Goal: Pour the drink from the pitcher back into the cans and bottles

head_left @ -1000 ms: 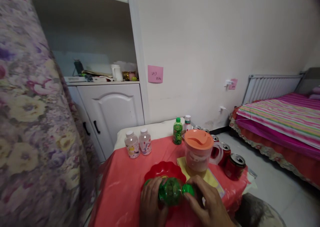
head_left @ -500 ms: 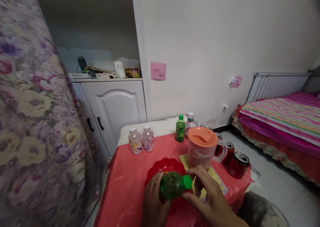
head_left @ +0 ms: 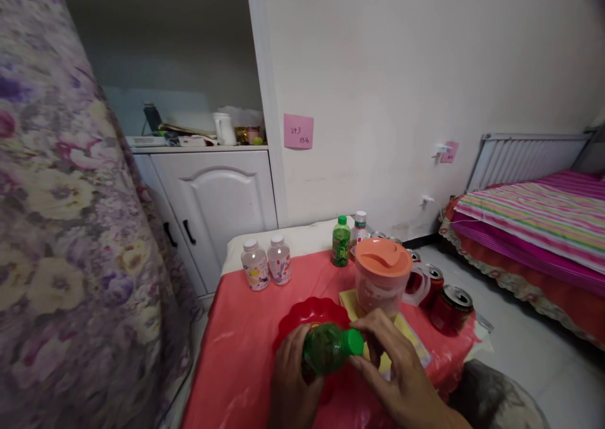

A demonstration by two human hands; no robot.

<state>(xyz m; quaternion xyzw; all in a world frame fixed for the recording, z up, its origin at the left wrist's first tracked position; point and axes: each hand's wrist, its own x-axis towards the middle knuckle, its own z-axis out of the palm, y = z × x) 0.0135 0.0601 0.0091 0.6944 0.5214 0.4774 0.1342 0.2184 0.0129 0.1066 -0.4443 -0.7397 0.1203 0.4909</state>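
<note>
A small green plastic bottle (head_left: 324,350) lies tilted in my left hand (head_left: 293,378), whose fingers wrap round its body. Its green cap (head_left: 353,342) points right. My right hand (head_left: 401,366) has thumb and index finger at opposite sides of that cap, pinching it near the neck. Underneath is a red scalloped bowl (head_left: 302,310), partly hidden by the bottle and my left hand. Just beyond my right hand stands a clear pitcher (head_left: 378,290) with an orange lid, on a yellow cloth (head_left: 416,339).
Two white-capped clear bottles (head_left: 267,266) stand at the table's back left. Another green bottle (head_left: 341,243) and a white-capped bottle (head_left: 360,227) are behind the pitcher. Several drink cans (head_left: 451,312) line the right edge. A red plastic cover (head_left: 236,353) is on the table; a bed (head_left: 534,227) is at right.
My right thumb has moved up to the cap, closing in toward the index finger. The left hand and bottle stay nearly in place.
</note>
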